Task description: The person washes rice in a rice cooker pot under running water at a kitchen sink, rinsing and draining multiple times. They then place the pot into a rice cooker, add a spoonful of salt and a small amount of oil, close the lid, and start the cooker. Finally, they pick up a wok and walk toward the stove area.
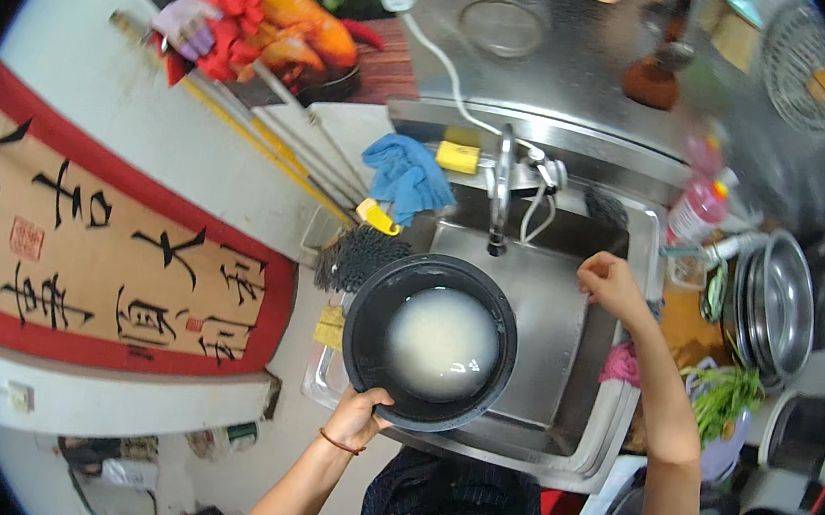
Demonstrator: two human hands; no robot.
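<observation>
My left hand [360, 416] grips the near left rim of a dark round cooking pot [360, 342]. Cloudy whitish water [441, 343] lies in the pot, with pale grains, apparently rice, at the bottom. The pot is over the left part of a stainless steel sink [539, 346]. Above the basin's right side is my right hand [609, 284], its fingers curled together; whether anything small is between them cannot be told. A chrome faucet [502, 191] stands at the back of the sink, beyond the pot, and no water is seen running from it.
A blue cloth [410, 174], a yellow sponge [458, 157] and a grey mop head [363, 258] are at the sink's back left. A pink scrubber [621, 365], a pink bottle [698, 212], stacked metal bowls [788, 308] and leafy greens [726, 396] stand to the right. A white cable [448, 65] runs behind the faucet.
</observation>
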